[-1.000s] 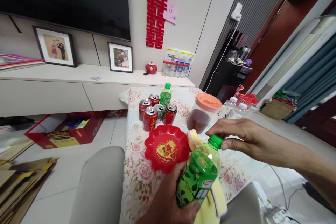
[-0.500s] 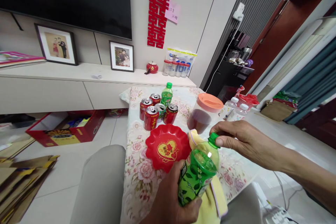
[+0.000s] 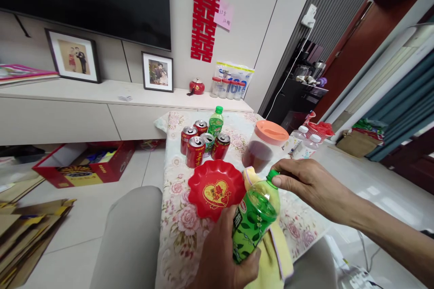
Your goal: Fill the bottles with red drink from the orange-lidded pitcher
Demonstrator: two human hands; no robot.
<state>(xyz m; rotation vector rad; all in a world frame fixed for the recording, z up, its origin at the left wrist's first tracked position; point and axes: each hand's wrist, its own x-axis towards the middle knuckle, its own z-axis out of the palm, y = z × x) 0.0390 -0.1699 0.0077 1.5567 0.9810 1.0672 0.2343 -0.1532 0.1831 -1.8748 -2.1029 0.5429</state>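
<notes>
A green plastic drink bottle [image 3: 255,219] leans to the right over the near side of the table, with clear liquid visible below its neck. My left hand [image 3: 225,253] wraps round its lower body. At the top, the thumb and fingers of my right hand [image 3: 298,176] pinch the green bottle cap [image 3: 272,177], which sits on the neck. Beneath the bottle lies a yellow cloth [image 3: 271,257] with a purple edge. Just left of it is a red scalloped plate [image 3: 200,185] bearing a gold heart print.
Several drink cans [image 3: 195,152] and another green bottle [image 3: 216,122] stand behind the plate on the flowered tablecloth [image 3: 179,235]. A pitcher [image 3: 259,144] with an orange lid holds dark liquid. White-capped bottles [image 3: 307,146] are at the right. A red box [image 3: 84,165] lies on the floor.
The bottle has turned a little in my left hand, so its label shows differently. My right hand and the cap have shifted slightly left.
</notes>
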